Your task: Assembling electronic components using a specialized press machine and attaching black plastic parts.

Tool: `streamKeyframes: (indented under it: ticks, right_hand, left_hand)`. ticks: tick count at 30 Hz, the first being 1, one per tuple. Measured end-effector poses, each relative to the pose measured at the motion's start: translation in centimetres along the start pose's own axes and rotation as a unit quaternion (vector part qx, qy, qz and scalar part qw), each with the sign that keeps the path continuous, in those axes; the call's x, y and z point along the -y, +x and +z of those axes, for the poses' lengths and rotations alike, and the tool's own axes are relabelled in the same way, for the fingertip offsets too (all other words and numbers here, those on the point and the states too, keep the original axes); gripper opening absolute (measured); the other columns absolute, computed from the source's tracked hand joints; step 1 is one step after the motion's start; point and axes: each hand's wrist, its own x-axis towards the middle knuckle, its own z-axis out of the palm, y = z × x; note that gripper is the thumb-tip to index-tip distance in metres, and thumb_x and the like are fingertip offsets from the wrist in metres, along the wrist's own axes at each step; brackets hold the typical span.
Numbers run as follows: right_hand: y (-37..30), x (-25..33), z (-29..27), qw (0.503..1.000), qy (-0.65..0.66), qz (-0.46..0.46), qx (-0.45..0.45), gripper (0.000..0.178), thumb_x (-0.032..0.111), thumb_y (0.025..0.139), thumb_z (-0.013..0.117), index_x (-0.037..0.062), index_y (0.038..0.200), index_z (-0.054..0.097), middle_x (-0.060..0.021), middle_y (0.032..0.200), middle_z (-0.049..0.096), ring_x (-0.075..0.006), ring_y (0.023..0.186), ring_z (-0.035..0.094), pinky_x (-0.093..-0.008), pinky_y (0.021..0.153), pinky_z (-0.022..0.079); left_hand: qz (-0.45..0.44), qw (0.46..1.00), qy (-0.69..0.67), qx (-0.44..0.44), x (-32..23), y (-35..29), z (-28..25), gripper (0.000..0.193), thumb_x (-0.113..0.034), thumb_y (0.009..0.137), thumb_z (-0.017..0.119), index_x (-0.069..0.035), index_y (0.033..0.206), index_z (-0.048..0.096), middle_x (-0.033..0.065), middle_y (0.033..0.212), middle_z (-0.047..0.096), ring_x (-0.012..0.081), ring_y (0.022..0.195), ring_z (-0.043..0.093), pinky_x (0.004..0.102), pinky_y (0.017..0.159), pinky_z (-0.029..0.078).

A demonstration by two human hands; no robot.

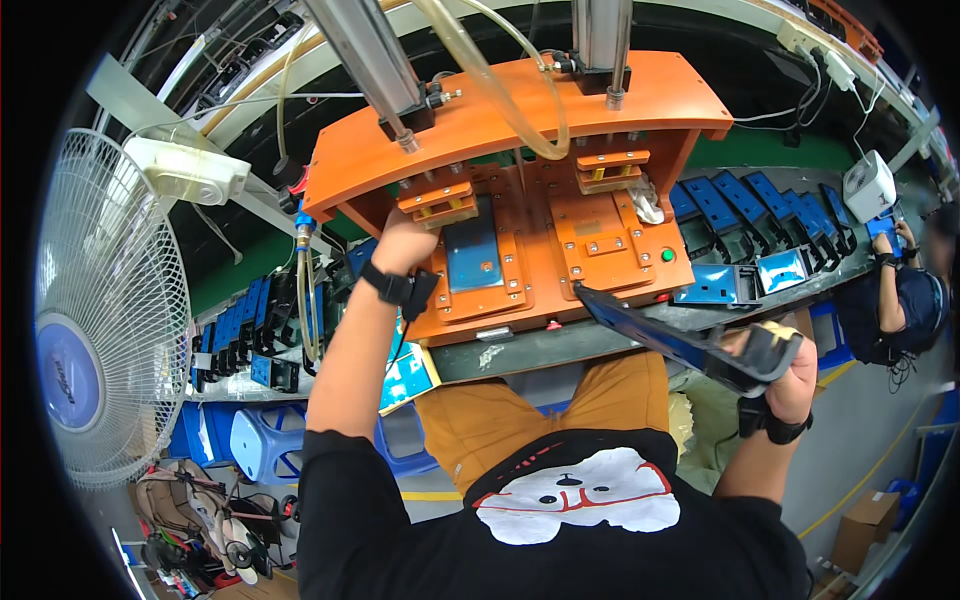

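An orange two-station press (520, 95) stands in front of me. At its left station a blue-faced panel (473, 250) lies in the orange fixture. My left hand (405, 243) reaches in at the left edge of that fixture, beneath the raised press block (438, 203); its fingers are mostly hidden there. To the right, my right hand (790, 375) is closed around one end of a long black plastic frame (655, 335), which it holds tilted in front of the bench edge. The right station's fixture (600, 240) has no panel on it.
Blue-and-black frames (740, 205) stand in a row at the right, with more frames (250, 310) at the left. A large fan (105, 310) is close on the left. A blue stool (265, 440) stands below the bench. Another person (905, 290) works at the far right.
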Motion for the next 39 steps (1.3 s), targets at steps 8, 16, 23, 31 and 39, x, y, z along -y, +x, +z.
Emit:
streamKeyframes:
  ticks: [8, 16, 23, 31, 39]
  right_hand:
    - [-4.7, -6.4, -2.8, 0.969, 0.203, 0.057, -0.128, 0.045, 0.038, 0.105, 0.060, -0.0037, 0.123, 0.058, -0.0193, 0.103, 0.072, -0.0321, 0.092, 0.072, -0.0461, 0.086, 0.058]
    - [-5.7, -8.8, -3.4, 0.938, 0.299, 0.071, -0.160, 0.043, 0.038, 0.107, 0.056, -0.0016, 0.124, 0.058, -0.0141, 0.107, 0.071, -0.0301, 0.097, 0.070, -0.0476, 0.092, 0.056]
    - [-7.4, -8.5, -1.2, 0.931, 0.322, 0.090, -0.148, 0.037, 0.039, 0.106, 0.058, 0.0031, 0.114, 0.060, -0.0094, 0.101, 0.069, -0.0277, 0.096, 0.068, -0.0483, 0.093, 0.053]
    - [-10.6, -15.7, 2.8, 0.858, 0.421, 0.276, -0.103, 0.032, 0.027, 0.108, 0.056, -0.0001, 0.125, 0.059, -0.0126, 0.108, 0.071, -0.0325, 0.102, 0.071, -0.0553, 0.094, 0.056]
    - [-7.6, -19.2, 10.7, 0.812, 0.447, 0.376, -0.003, 0.033, 0.025, 0.110, 0.051, 0.0011, 0.132, 0.059, -0.0128, 0.114, 0.072, -0.0344, 0.107, 0.072, -0.0484, 0.091, 0.060]
  left_hand:
    - [0.211, 0.763, 0.609, -0.040, 6.3, 4.2, 2.1, 0.051, -0.035, 0.099, 0.051, -0.011, 0.145, 0.051, 0.0176, 0.134, 0.061, 0.0410, 0.123, 0.059, 0.0535, 0.095, 0.054]
    - [0.191, 0.922, 0.336, 0.021, 5.5, 2.6, 2.0, 0.046, -0.033, 0.099, 0.057, -0.013, 0.141, 0.054, 0.0136, 0.133, 0.062, 0.0331, 0.114, 0.065, 0.0461, 0.092, 0.056]
    - [0.098, 0.967, 0.220, 0.080, 2.4, 3.4, 1.1, 0.043, -0.034, 0.099, 0.060, -0.013, 0.137, 0.058, 0.0135, 0.130, 0.065, 0.0333, 0.112, 0.066, 0.0445, 0.092, 0.056]
    - [-0.058, 0.991, -0.109, 0.042, -4.3, -0.7, -1.6, 0.028, -0.017, 0.095, 0.072, -0.006, 0.121, 0.067, 0.0140, 0.119, 0.070, 0.0295, 0.110, 0.067, 0.0375, 0.094, 0.052]
    - [-0.083, 0.994, -0.069, -0.021, -13.5, -24.3, -0.2, 0.052, -0.009, 0.087, 0.077, -0.003, 0.136, 0.059, 0.0164, 0.137, 0.060, 0.0319, 0.128, 0.056, 0.0414, 0.109, 0.044]
